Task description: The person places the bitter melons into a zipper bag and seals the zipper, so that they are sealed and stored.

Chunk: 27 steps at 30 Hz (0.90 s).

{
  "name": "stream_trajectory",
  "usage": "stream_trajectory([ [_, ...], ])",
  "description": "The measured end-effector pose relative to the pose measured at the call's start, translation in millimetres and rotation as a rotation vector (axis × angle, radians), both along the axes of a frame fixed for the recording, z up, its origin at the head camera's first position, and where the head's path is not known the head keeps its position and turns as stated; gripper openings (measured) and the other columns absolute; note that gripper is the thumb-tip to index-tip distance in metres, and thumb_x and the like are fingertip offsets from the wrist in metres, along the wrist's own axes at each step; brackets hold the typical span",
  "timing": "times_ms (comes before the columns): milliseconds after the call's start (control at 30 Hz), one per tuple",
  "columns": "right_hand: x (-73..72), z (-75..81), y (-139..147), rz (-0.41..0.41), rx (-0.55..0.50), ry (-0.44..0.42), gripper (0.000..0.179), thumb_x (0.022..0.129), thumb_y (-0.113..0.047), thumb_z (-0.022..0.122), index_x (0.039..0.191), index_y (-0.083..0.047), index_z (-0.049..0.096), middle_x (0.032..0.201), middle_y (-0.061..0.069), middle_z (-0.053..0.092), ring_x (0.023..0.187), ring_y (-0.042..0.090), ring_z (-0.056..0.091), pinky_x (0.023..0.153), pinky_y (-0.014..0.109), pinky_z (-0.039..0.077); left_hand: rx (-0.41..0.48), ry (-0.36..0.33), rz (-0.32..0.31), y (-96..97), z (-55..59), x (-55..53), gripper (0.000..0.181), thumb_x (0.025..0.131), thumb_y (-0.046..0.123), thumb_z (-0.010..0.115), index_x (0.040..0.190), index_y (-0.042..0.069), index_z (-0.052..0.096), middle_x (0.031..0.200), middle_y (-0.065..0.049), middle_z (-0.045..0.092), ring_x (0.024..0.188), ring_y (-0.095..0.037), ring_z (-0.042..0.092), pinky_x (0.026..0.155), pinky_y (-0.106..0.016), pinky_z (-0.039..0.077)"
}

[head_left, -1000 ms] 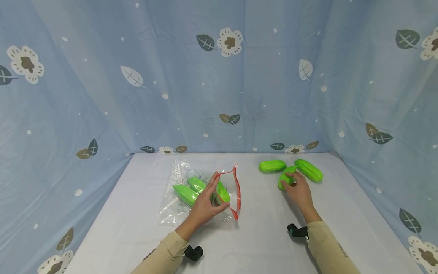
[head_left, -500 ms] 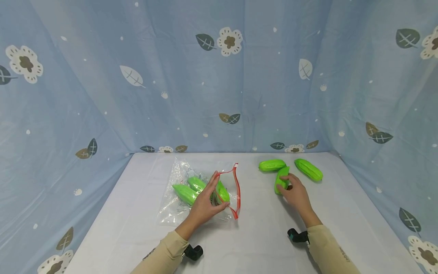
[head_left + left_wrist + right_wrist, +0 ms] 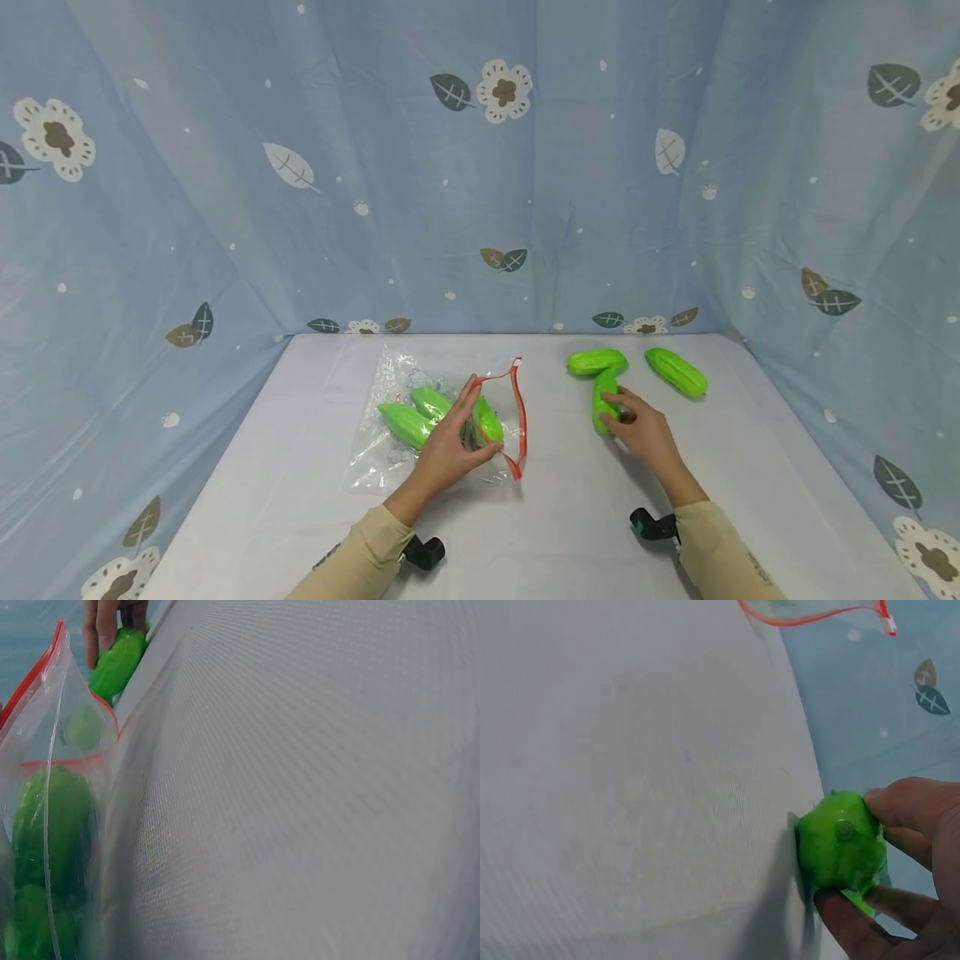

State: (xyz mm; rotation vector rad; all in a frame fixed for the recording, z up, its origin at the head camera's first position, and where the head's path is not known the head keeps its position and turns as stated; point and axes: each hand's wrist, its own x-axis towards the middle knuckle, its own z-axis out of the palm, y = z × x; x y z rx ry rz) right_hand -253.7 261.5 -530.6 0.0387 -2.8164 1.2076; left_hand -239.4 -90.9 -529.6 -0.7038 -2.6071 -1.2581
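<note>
Leftward has moved the right hand (image 3: pixel 647 432), pinching one gourd (image 3: pixel 604 407); left hand (image 3: pixel 450 454), spread, props bag (image 3: pixel 370 468); three gourds (image 3: pixel 403 425) show inside, two others (image 3: pixel 677 372) lie outside.

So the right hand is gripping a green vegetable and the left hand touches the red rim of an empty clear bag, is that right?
Not quite: the clear bag isn't empty. The head view shows green vegetables inside. Otherwise yes: the right hand grips a green vegetable and the left hand touches the red rim.
</note>
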Motion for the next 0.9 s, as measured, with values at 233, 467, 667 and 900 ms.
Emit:
stream_trajectory([
  [233, 8.1, 0.3, -7, 0.050, -0.030, 0.019, 0.045, 0.096, -0.027, 0.073, 0.137, -0.009, 0.066, 0.156, 0.024, 0.041, 0.116, 0.042, 0.063, 0.087, 0.046, 0.058, -0.006, 0.005, 0.003, 0.2, -1.2, -0.7, 0.098, 0.086, 0.039, 0.082, 0.163, 0.016, 0.026, 0.169, 0.015, 0.012, 0.151, -0.019, 0.027, 0.117, -0.048, 0.036],
  [467, 14.0, -2.9, -15, 0.088, -0.041, 0.039, 0.043, 0.093, -0.023, 0.076, 0.134, -0.012, 0.068, 0.155, 0.022, 0.044, 0.112, 0.037, 0.066, 0.085, 0.042, 0.059, -0.001, 0.006, 0.004, -0.2, -1.5, -1.0, 0.098, 0.086, 0.039, 0.082, 0.162, 0.013, 0.027, 0.169, 0.016, 0.012, 0.151, -0.019, 0.027, 0.116, -0.049, 0.036],
  [667, 19.7, -5.8, -25, 0.123, -0.071, 0.042, 0.041, 0.092, -0.019, 0.077, 0.131, -0.014, 0.070, 0.154, 0.021, 0.046, 0.110, 0.036, 0.067, 0.082, 0.037, 0.060, 0.005, 0.004, 0.001, -0.3, -1.1, -0.8, 0.098, 0.085, 0.038, 0.082, 0.162, 0.013, 0.027, 0.169, 0.016, 0.012, 0.151, -0.017, 0.027, 0.116, -0.048, 0.036],
  [900, 26.7, -3.3, -36, 0.150, -0.078, 0.030, 0.040, 0.090, -0.017, 0.079, 0.129, -0.016, 0.071, 0.154, 0.019, 0.047, 0.109, 0.031, 0.068, 0.082, 0.033, 0.059, 0.010, -0.004, -0.001, -0.2, -0.3, -0.4, 0.098, 0.085, 0.038, 0.082, 0.162, 0.014, 0.027, 0.169, 0.016, 0.012, 0.151, -0.017, 0.027, 0.117, -0.047, 0.035],
])
